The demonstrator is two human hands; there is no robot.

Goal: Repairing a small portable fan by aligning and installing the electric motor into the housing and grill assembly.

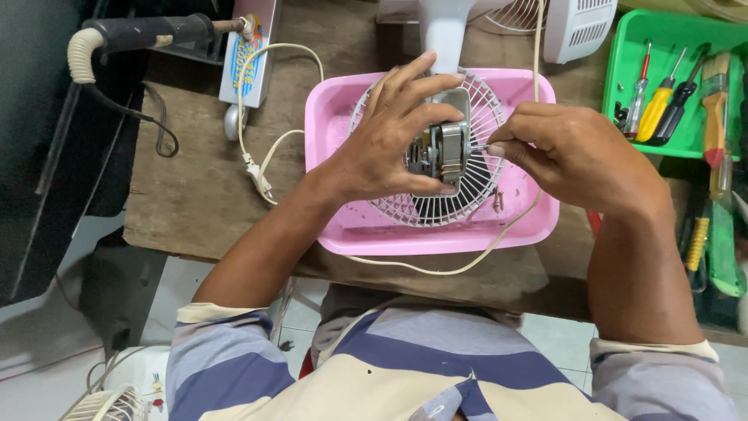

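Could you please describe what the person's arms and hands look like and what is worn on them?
Both hands, left and right, are bare: no gloves, rings or watch visible. The forearms are bare too. Short sleeves end above the elbows, striped blue, grey and cream with cream cuffs.

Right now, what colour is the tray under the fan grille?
Pink; the tray shows best in the head view, beneath the white fan grille.

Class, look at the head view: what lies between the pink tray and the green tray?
In the head view, the right hand reaches across the gap between the pink tray and green tray; bare wooden table shows behind it.
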